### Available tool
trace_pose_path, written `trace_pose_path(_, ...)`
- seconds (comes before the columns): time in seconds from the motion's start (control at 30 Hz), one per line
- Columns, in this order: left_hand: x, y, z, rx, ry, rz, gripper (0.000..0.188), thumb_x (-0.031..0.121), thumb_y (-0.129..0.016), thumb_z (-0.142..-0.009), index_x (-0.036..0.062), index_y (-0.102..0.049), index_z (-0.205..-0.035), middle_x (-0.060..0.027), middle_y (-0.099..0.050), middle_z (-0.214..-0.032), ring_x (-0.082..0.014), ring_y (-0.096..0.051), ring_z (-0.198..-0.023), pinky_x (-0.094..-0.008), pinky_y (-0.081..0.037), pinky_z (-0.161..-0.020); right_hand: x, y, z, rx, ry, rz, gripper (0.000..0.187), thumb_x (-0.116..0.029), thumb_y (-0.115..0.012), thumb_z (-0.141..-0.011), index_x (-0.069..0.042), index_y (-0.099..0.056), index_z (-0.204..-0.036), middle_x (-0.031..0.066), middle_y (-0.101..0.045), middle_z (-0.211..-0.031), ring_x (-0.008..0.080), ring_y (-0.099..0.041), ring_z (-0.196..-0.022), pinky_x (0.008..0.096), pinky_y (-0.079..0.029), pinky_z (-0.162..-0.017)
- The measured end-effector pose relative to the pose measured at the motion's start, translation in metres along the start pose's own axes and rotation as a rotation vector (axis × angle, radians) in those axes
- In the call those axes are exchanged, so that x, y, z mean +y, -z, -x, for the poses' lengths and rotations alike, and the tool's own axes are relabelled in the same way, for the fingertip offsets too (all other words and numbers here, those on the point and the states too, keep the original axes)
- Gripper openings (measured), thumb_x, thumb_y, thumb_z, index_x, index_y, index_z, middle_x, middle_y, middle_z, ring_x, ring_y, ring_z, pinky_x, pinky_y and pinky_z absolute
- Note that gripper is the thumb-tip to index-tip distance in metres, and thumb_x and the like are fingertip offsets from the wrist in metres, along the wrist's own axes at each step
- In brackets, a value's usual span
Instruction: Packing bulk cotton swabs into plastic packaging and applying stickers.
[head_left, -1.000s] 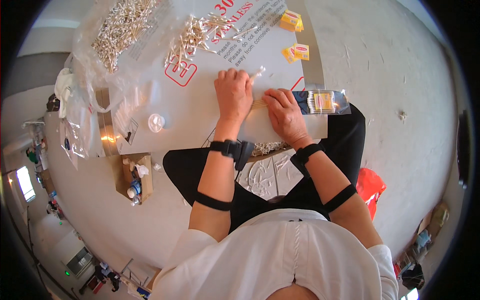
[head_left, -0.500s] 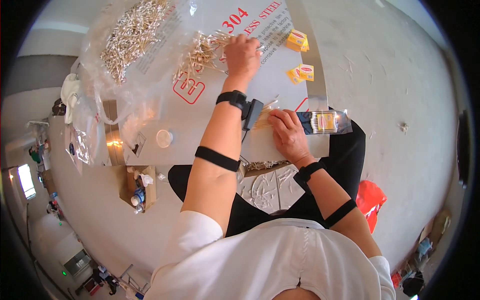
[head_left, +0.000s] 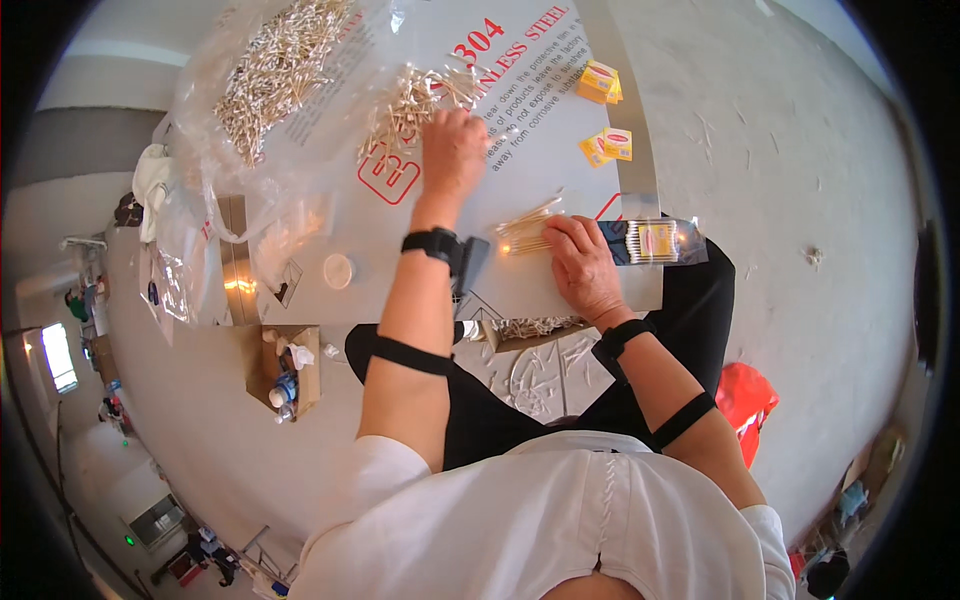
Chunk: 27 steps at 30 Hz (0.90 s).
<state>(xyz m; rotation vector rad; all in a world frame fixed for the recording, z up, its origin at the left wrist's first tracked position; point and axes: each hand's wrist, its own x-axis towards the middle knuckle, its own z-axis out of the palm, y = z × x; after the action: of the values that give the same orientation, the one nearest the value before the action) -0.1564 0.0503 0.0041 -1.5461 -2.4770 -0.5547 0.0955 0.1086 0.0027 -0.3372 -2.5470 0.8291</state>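
My left hand [head_left: 455, 155] is closed just in front of a loose pile of cotton swabs [head_left: 415, 105]. Blurred white swab tips stick out at the right of its fingers. Lower right, my right hand [head_left: 583, 268] has its bent fingers closed over the ends of a small bunch of cotton swabs [head_left: 525, 232] fanning leftward on the table. Touching that hand's right side lies a clear packet [head_left: 690, 242] with a dark part, a row of swabs and a yellow card [head_left: 656, 241]. The undersides of both hands are hidden.
A big clear bag of swabs [head_left: 275, 85] covers the table's far left. Two small stacks of yellow cards [head_left: 600, 82] [head_left: 617, 145] lie at right. A round white lid-like piece [head_left: 338, 270] sits near the front edge. Below are cardboard boxes [head_left: 283, 375] and a red bag [head_left: 745, 405].
My left hand has moved back toward me and slightly left, away from the pile's right edge, with swab tips at its fingers. My right hand stays by the packet.
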Motion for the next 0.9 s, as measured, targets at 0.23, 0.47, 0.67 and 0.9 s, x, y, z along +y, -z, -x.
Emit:
trace_pose_path(0.23, 0.056, 0.005, 0.054, -0.036, 0.124, 0.082, 0.014, 0.013, -0.072, -0.073, 0.0089, -0.061, -0.081, -0.0058, -0.058, -0.088, -0.0304, -0.053, -0.090, -0.0440, -0.043, -0.080, 0.004, 0.000, 0.002, 0.002, -0.004, 0.002, 0.036, 0.001, -0.062, -0.073, -0.003, -0.060, -0.109, 0.0092, -0.058, -0.117, 0.0313, -0.053, -0.110, 0.0401, -0.046, -0.097)
trace_pose_path(0.47, -0.001, 0.002, 0.033, 0.339, 0.591, -0.027, 0.031, 0.026, -0.076, -0.072, 0.0070, -0.062, -0.092, -0.0124, -0.060, -0.097, -0.0360, -0.052, -0.103, -0.0484, -0.043, -0.086, 0.002, 0.001, 0.002, -0.015, 0.000, 0.006, 0.037, 0.001, -0.062, -0.074, -0.003, -0.059, -0.110, 0.0099, -0.057, -0.118, 0.0321, -0.052, -0.111, 0.0404, -0.045, -0.098)
trace_pose_path(0.67, -0.025, 0.001, 0.013, 0.084, 0.632, -0.091, 0.025, 0.026, -0.074, -0.074, 0.0090, -0.065, -0.089, -0.0133, -0.061, -0.099, -0.0362, -0.054, -0.102, -0.0494, -0.044, -0.088, 0.001, 0.001, 0.001, -0.013, 0.007, -0.006, 0.036, 0.001, -0.062, -0.075, -0.002, -0.058, -0.111, 0.0103, -0.056, -0.118, 0.0323, -0.052, -0.111, 0.0404, -0.045, -0.097)
trace_pose_path(0.9, -0.003, 0.001, 0.033, -0.131, 0.415, 0.150, 0.015, 0.012, -0.074, -0.072, 0.0093, -0.066, -0.085, -0.0093, -0.063, -0.092, -0.0326, -0.057, -0.094, -0.0455, -0.046, -0.081, 0.003, 0.003, 0.001, -0.022, -0.002, -0.007, 0.035, 0.000, -0.062, -0.076, -0.002, -0.058, -0.111, 0.0106, -0.056, -0.117, 0.0323, -0.052, -0.111, 0.0402, -0.046, -0.096)
